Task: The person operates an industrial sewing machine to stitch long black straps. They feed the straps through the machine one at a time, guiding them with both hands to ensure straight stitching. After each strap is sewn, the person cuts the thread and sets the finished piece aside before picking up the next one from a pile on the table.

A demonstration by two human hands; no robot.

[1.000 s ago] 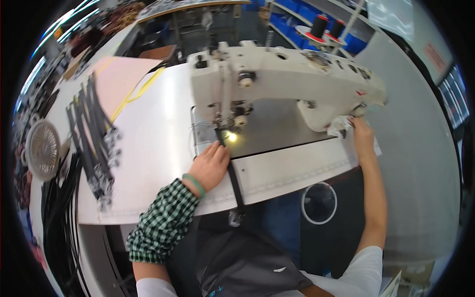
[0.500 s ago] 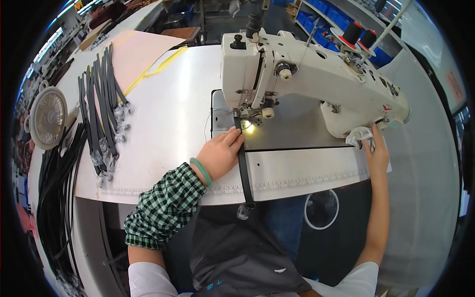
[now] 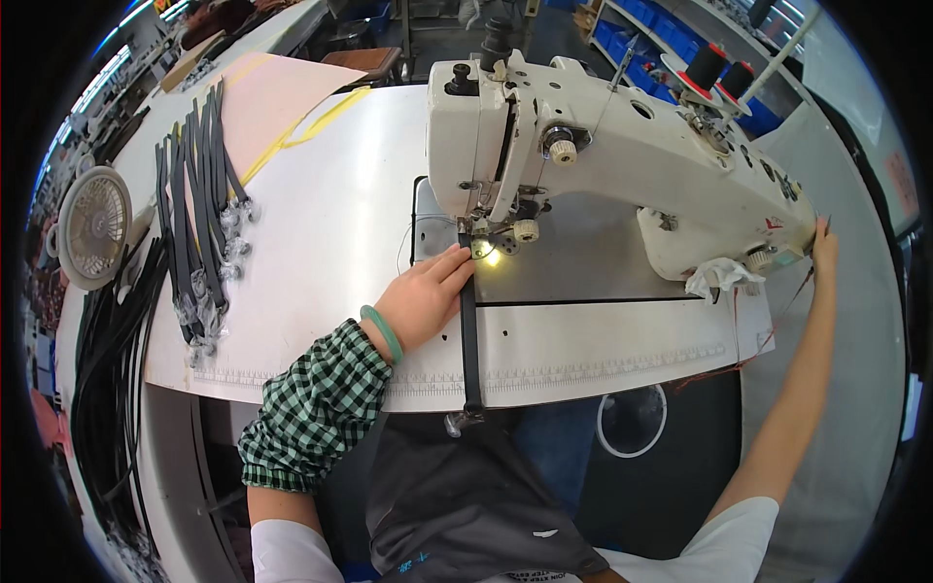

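Observation:
My left hand (image 3: 434, 287), in a checked sleeve and green bangle, has its fingers together, holding a black strap (image 3: 470, 355) flat just in front of the presser foot. The strap runs under the needle of a white sewing machine (image 3: 622, 146), beside a small lit lamp; its near end, with a wrapped metal fitting (image 3: 465, 422), hangs at the table's front edge. My right hand (image 3: 824, 243) is at the machine's right end, fingers curled on the handwheel, partly hidden. A crumpled white cloth (image 3: 719, 277) lies by the machine's base.
A bundle of straps with wrapped fittings (image 3: 194, 223) and a pink sheet with yellow strips (image 3: 272, 92) lie left on the white table (image 3: 301, 214). Loose black straps (image 3: 107, 360) hang beside a small round fan (image 3: 92, 228). Thread spools (image 3: 705, 68) and blue bins stand behind.
My right hand has moved right and up from beside the white cloth to the machine's end. My left hand stays on the strap near the needle. The view has shifted.

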